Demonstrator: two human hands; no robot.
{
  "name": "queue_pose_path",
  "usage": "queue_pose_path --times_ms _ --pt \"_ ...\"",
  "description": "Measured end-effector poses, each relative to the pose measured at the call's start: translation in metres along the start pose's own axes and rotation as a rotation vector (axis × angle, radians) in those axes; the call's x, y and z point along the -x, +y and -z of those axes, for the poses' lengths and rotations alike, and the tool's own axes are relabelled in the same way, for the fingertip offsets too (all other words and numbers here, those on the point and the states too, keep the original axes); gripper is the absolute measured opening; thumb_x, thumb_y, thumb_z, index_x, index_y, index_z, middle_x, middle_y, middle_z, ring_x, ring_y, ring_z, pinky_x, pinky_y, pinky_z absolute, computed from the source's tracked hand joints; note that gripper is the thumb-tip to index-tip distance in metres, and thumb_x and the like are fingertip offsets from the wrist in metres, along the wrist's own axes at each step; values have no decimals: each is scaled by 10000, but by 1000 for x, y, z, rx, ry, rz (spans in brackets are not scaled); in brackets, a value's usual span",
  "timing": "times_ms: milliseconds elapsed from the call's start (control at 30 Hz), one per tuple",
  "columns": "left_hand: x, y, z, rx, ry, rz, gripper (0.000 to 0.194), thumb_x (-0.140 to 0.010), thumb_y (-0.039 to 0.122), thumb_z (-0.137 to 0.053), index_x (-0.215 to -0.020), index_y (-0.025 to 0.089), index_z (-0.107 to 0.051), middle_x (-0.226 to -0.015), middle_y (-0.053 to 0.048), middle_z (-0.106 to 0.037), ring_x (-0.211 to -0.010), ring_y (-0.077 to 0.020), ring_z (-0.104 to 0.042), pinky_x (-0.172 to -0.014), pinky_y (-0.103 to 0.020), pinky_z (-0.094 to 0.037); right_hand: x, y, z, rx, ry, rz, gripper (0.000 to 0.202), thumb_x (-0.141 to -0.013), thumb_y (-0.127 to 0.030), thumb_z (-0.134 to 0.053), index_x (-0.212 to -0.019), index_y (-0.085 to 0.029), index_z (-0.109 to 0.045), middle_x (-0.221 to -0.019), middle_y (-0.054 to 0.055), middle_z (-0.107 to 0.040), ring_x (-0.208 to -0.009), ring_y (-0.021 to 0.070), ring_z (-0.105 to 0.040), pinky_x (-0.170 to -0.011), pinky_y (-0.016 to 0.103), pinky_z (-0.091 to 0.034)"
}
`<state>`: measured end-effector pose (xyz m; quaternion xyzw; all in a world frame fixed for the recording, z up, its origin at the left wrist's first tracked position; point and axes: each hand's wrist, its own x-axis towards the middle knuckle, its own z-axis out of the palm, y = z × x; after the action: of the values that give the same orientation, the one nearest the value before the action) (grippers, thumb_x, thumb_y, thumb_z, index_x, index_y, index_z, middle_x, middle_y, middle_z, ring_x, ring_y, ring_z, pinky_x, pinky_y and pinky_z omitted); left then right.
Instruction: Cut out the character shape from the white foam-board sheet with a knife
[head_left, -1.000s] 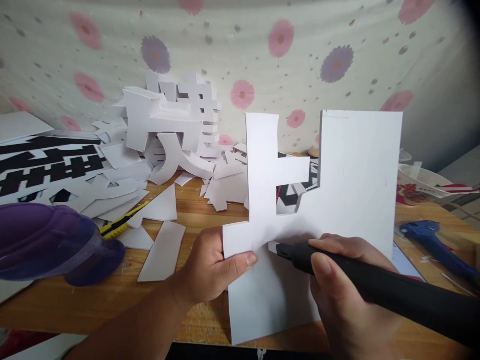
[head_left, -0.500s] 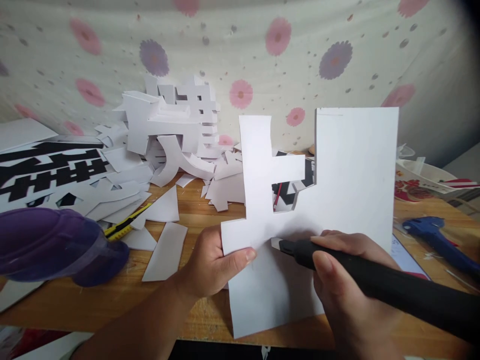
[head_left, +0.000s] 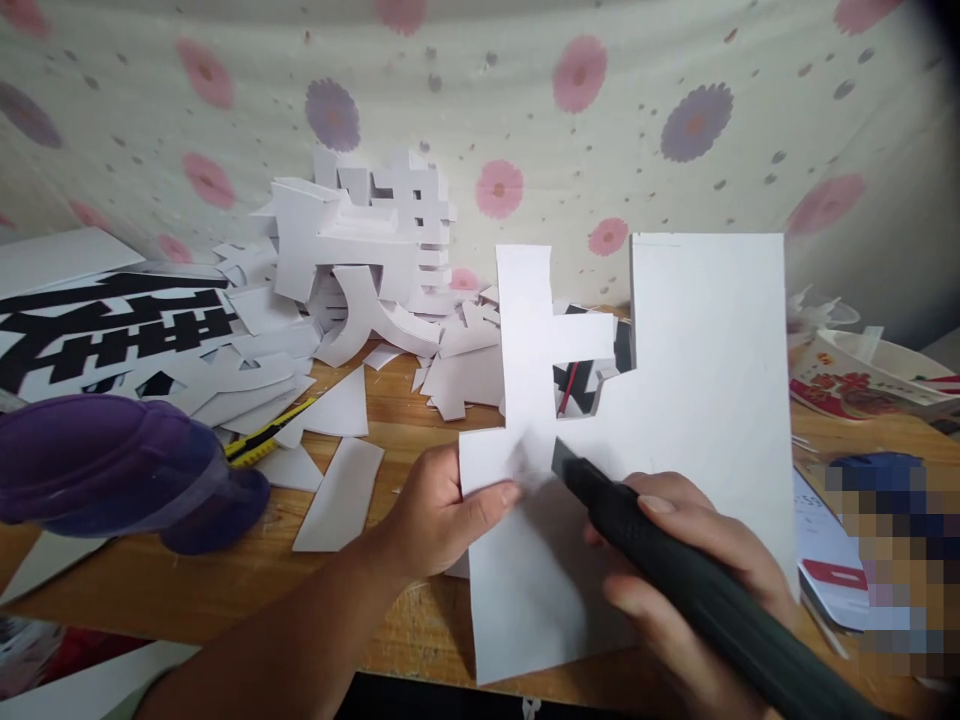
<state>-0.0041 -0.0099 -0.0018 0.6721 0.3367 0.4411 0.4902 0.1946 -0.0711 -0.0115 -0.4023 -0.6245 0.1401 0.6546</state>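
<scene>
My left hand [head_left: 442,515] pinches the left edge of a white foam board [head_left: 712,400], thumb on the near face and fingers behind. The board stands tilted up over the table, with a stepped outline and a notch cut into its upper part. In my right hand [head_left: 690,570] is a thick black cutting tool [head_left: 675,560] with a short flat blade [head_left: 561,455]. The blade tip is at the board's face just below the notch; whether it touches cannot be made out. A faint line runs across the board near my left thumb.
A purple translucent container [head_left: 120,470] stands at the left, beside a yellow box cutter [head_left: 270,432]. White cut-outs [head_left: 341,495] and an assembled white model [head_left: 367,240] lie behind. At the right are a paper bowl [head_left: 862,370] and a phone-like item [head_left: 832,590].
The cutting tool has swung steeper, its blade now slightly higher and pointing up-left. My right-hand grip has shifted with it. The view has moved a little; the left hand still holds the board.
</scene>
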Motion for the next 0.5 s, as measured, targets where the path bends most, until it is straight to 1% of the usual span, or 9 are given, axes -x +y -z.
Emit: queue_pose_path --times_ms 67,100,133,200,267,300,367,400,500 --pt "1 0 -2 -10 29 -23 252 -872 408 -592 -824 167 -646 -681 -19 -603 -650 -164 -539 -590 -268 -439 1 -3 -4 3 -31 84 452 -720 -144 -766 -1136 -271 -647 -930 38 -665 -767 189 -681 -623 306 -583" --pt "1 -1 -3 -15 50 -35 276 -886 420 -568 -788 168 -627 -636 -4 -565 -597 -143 -495 -550 -256 -408 2 -4 -6 6 -36 120 504 -718 -81 -743 -1175 -260 -629 -935 38 -663 -775 181 -677 -624 293 -578" --pt "1 -1 -4 -22 76 -46 304 -896 431 -547 -750 170 -602 -599 10 -524 -553 -124 -444 -515 -249 -372 4 -6 -7 9 -36 137 531 -723 -63 -730 -1205 -251 -612 -915 32 -663 -768 174 -671 -612 281 -570" --pt "0 0 -7 -54 131 -71 348 -910 450 -514 -698 178 -550 -563 27 -461 -521 -109 -383 -489 -247 -331 6 -9 -8 20 -66 132 530 -741 -107 -742 -1230 -244 -589 -831 12 -656 -698 158 -652 -558 259 -548" --pt "0 2 -9 -103 171 -102 371 -920 458 -487 -666 189 -501 -550 33 -433 -522 -109 -377 -488 -248 -321 9 -9 -8 35 -108 107 440 -773 -215 -755 -1183 -250 -601 -751 -9 -635 -618 142 -626 -509 247 -528" --pt "-1 2 -9 -132 180 -122 380 -925 456 -476 -650 195 -475 -541 37 -418 -519 -108 -373 -487 -248 -317 10 -8 -8 40 -102 97 372 -792 -267 -747 -1140 -249 -615 -722 -15 -622 -593 137 -618 -497 245 -522" --pt "-1 4 -10 -176 183 -157 386 -933 446 -457 -634 203 -439 -532 46 -392 -508 -104 -360 -480 -246 -303 13 -5 -10 69 -44 118 289 -817 -335 -726 -1071 -231 -635 -742 -2 -638 -608 143 -639 -509 250 -534" --pt "-1 5 -10 -190 183 -165 389 -937 440 -448 -626 206 -424 -529 49 -380 -502 -102 -349 -473 -246 -292 14 -3 -11 108 17 140 289 -814 -344 -730 -1060 -218 -645 -781 13 -660 -643 154 -659 -533 256 -548" --pt "-1 6 -11 -218 186 -144 405 -937 437 -438 -602 218 -375 -526 54 -333 -496 -101 -317 -466 -256 -264 16 0 -16 272 177 239 374 -771 -316 -775 -1107 -197 -662 -869 29 -710 -690 158 -686 -598 253 -576"
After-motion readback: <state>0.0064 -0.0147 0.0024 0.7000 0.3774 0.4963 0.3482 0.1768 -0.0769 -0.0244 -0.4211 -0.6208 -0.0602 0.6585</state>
